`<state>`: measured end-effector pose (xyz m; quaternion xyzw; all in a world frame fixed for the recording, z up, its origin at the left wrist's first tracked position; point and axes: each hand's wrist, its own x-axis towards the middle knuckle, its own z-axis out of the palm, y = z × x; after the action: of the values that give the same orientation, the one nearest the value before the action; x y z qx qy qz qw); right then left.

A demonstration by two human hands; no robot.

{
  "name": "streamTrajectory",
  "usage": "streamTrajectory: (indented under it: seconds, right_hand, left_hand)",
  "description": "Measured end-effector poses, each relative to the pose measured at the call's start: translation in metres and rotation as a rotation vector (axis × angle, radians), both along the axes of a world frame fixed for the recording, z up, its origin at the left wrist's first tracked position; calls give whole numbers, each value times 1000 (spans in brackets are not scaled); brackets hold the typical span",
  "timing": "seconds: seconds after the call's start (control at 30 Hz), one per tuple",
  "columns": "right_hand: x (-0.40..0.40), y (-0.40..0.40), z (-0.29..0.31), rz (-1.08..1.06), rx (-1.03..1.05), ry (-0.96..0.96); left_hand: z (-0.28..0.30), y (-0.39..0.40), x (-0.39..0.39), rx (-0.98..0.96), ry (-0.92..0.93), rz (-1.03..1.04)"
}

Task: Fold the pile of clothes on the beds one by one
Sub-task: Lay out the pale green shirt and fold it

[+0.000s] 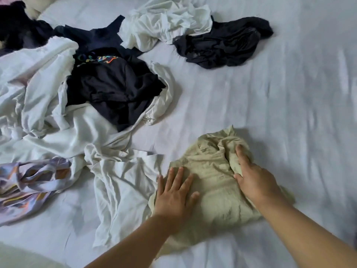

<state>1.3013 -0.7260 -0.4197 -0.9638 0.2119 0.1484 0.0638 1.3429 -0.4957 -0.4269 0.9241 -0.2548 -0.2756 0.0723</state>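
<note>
Khaki garment [210,182] lies on the bed [270,103], partly folded into a rough bundle, crumpled at its far end. Left hand [173,192] lies flat on the garment's near-left part, fingers straight and spread, pressing down, gripping nothing. Right hand [251,176] is on the garment's right side, fingers curled into a raised fold of the cloth, thumb against it, holding it.

White shirt [123,190] lies spread just left of the khaki garment, its edge touching or nearly touching the left hand. Lilac print cloth [32,178] is further left of the garment, bunched. Big pile [58,93] sits far-left of the garment: white cloth tangled around a black shirt [110,84] with a coloured print near its top. More dark clothes [23,31] lie beyond that, at the far-left corner. White heap [170,22] lies well beyond the garment, with a dark crumpled item [226,43] touching its right side. Bed sheet is pale and lightly creased.
</note>
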Motion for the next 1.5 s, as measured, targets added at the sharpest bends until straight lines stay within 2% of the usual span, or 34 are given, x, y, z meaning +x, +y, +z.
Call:
streamTrajectory:
  seconds: [0.1, 0.17, 0.3, 0.43, 0.5, 0.67, 0.8, 0.93, 1.07, 1.2, 1.43, 1.5]
  right_hand:
    - [-47, -32, 7, -127, -38, 66]
    - [-72, -41, 8, -182, -16, 106]
    - [-101, -33, 7, -182, 182, 135]
    - [-110, -26, 10, -142, 314, 71]
    - [-110, -28, 20, -147, 310, -5]
    - [-109, -42, 73, -209, 249, -181]
    - [-122, -65, 131, -350, 176, -299]
    - [-156, -96, 179, -521, 164, -372]
    - [-219, -136, 219, -666, 124, -469]
    - [-297, -184, 240, -828, 89, -475]
    - [-406, -258, 234, -957, 90, -482]
    - [-427, -277, 221, -995, 144, -395]
  left_hand:
    - [-8, -23, -18, 135, 73, 143]
    - [-10, -31, -30, 140, 137, 227]
    - [-13, -36, -46, 103, 77, 168]
    - [-9, -37, -38, 4, 311, 189]
    - [1, -41, -29, -12, 336, 132]
    - [52, -52, -8, -148, 245, 29]
    - [115, -86, 4, -329, 183, -80]
    - [164, -135, -3, -409, 155, -217]
    - [198, -200, -37, -493, 193, -337]
    - [217, -263, -95, -581, 258, -488]
    - [210, -349, -202, -589, 388, -570]
    - [197, -366, -224, -515, 387, -583]
